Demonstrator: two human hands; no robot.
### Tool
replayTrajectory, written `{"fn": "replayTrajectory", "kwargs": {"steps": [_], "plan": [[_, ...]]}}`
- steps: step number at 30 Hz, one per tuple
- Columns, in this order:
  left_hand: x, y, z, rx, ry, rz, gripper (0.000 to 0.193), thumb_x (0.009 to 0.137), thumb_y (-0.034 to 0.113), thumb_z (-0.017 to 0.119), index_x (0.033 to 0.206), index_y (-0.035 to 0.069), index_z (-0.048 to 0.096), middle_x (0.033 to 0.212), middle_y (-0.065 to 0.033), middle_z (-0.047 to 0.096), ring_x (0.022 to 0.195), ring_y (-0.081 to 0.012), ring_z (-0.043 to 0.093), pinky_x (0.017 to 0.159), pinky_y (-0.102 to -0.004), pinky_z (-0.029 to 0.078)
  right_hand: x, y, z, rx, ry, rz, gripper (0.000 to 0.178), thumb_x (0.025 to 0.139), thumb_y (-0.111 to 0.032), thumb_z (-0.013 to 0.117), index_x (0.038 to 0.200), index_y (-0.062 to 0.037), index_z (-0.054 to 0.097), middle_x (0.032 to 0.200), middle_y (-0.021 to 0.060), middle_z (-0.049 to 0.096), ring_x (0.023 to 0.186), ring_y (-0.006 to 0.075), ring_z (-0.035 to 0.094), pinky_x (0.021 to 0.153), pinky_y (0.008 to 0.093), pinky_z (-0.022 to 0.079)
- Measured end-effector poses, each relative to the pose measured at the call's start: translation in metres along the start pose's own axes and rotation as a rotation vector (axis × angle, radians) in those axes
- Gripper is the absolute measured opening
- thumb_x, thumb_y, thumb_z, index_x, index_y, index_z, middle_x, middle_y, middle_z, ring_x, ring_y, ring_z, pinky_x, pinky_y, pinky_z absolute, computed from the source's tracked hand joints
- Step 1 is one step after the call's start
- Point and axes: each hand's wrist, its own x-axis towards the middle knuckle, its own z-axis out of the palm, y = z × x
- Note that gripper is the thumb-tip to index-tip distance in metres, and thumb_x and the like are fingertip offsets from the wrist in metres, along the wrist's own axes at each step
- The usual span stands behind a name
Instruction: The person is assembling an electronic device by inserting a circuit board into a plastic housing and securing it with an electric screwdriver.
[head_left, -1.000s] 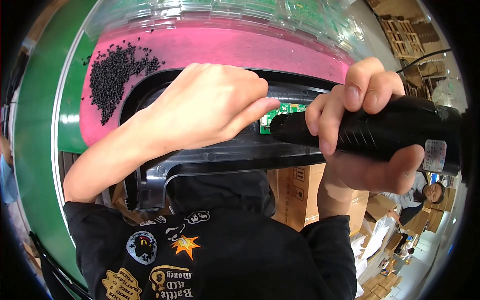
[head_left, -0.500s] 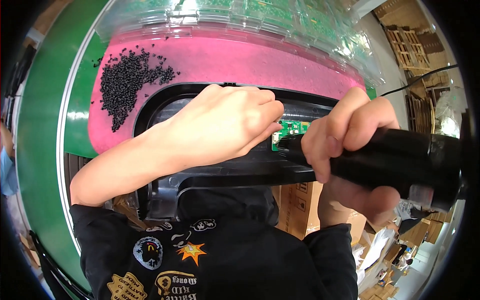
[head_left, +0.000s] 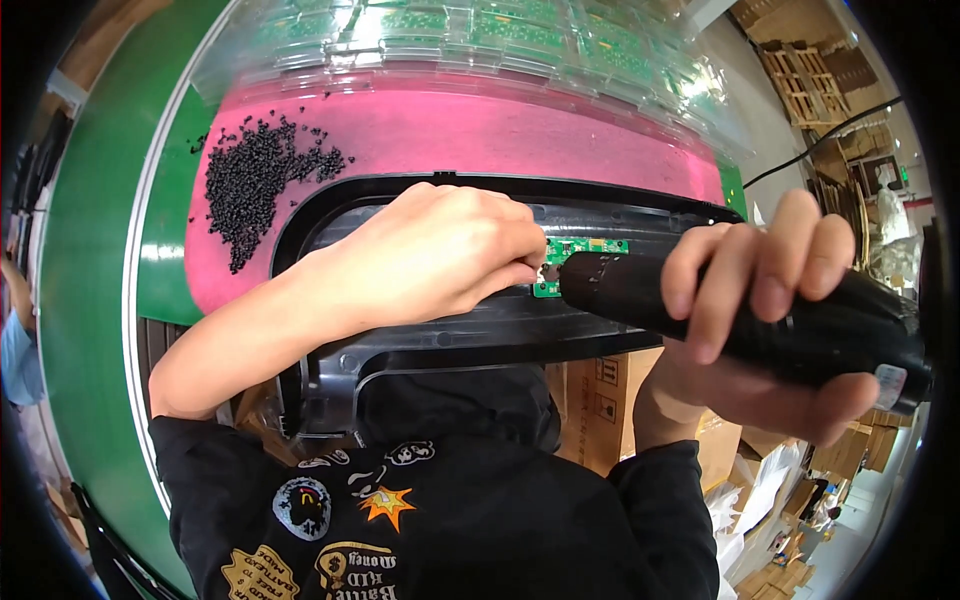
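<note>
A long black plastic housing (head_left: 440,338) lies in front of me, its raised rim curving round a shallow inside. In it sits a small green circuit board (head_left: 612,247). My left hand (head_left: 455,250) is closed at the board's left end, thumb and index finger pinched together; whatever they hold is hidden or too small to name. My right hand (head_left: 745,290) is wrapped round a black electric screwdriver (head_left: 640,280), tilted so that its nose is over the board beside my left fingertips. The screwdriver's nose hides part of the board, and its bit is hard to make out.
A heap of small black screws (head_left: 245,185) lies on the pink mat (head_left: 430,125) at the left. Clear plastic trays (head_left: 480,45) with green boards stand along the far side. A dark cord (head_left: 820,145) hangs at the right, and a cardboard box (head_left: 605,405) is below the housing.
The screwdriver has swung and my right-hand fingers have shifted on it, uncovering more of the board. My left hand has moved slightly left.
</note>
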Motion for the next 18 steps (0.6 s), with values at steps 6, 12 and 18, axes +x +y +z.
{"fn": "replayTrajectory", "kwargs": {"steps": [6, 12, 18], "plan": [[0.005, 0.002, -0.002, -0.205, 0.075, 0.071, 0.015, 0.077, 0.002, 0.069, 0.088, -0.002, 0.060, 0.082, -0.0124, 0.063, 0.075, -0.0307, 0.062, 0.064, -0.0366, 0.050, 0.005, -0.009, -0.012, 0.022, -0.034, -0.051, 0.054, 0.078, -0.050, 0.067, 0.098, -0.0060, 0.043, 0.087, 0.0024, 0.046, 0.045, 0.0104, 0.051, 0.050, 0.0301, 0.043], [0.007, 0.001, -0.006, -0.293, 0.090, 0.020, 0.011, 0.076, -0.001, 0.070, 0.083, -0.005, 0.062, 0.079, -0.0137, 0.066, 0.069, -0.0271, 0.065, 0.061, -0.0314, 0.051, 0.004, -0.014, -0.029, 0.055, -0.126, -0.068, 0.052, 0.078, -0.045, 0.068, 0.100, -0.0045, 0.045, 0.089, 0.0043, 0.047, 0.047, 0.0122, 0.051, 0.049, 0.0319, 0.043], [0.011, 0.005, -0.003, -0.358, 0.096, -0.044, 0.011, 0.076, -0.001, 0.069, 0.085, -0.005, 0.064, 0.076, -0.0120, 0.066, 0.067, -0.0220, 0.064, 0.061, -0.0290, 0.050, -0.004, -0.026, -0.026, 0.002, -0.072, -0.066, 0.051, 0.078, -0.043, 0.068, 0.101, -0.0041, 0.045, 0.091, 0.0063, 0.047, 0.048, 0.0138, 0.052, 0.048, 0.0328, 0.042]]}}
